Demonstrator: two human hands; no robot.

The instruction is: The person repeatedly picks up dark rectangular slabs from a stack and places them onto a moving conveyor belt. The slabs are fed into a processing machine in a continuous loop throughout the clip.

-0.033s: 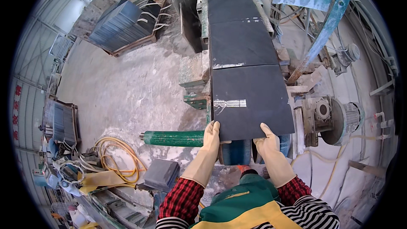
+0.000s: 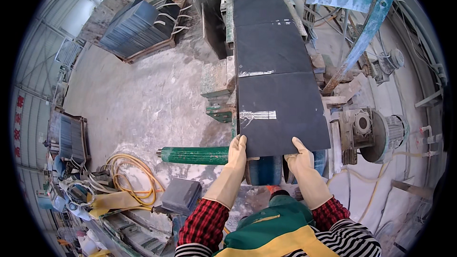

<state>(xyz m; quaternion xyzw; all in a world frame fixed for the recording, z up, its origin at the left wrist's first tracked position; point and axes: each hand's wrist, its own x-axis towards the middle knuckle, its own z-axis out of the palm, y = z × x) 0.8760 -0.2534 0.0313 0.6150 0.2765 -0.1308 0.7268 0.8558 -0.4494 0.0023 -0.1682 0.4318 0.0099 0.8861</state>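
Note:
A dark grey stone slab (image 2: 285, 131) lies flat at the near end of a row on a conveyor line, with shiny wet-looking streaks on its left half. My left hand (image 2: 235, 154), in a cream rubber glove, grips its near left corner, thumb up along the edge. My right hand (image 2: 301, 158), gloved alike, holds the near edge right of the middle, thumb on top and fingers hidden below. Beyond it, a second slab (image 2: 273, 47) and a third slab (image 2: 259, 2) lie in line. Blue rollers (image 2: 265, 171) show under the near edge.
A green roller (image 2: 195, 155) sticks out to the left. A motor (image 2: 388, 135) stands right of the line. Left are a pallet of upright slabs (image 2: 135, 28), a coiled yellow hose (image 2: 124, 176) and a small stack of dark tiles (image 2: 181, 194). A curved blue metal guard (image 2: 366, 38) rises at upper right.
The near slab has shifted very slightly away from me, and the dark seam between it and the second slab looks thinner. Both hands keep their hold.

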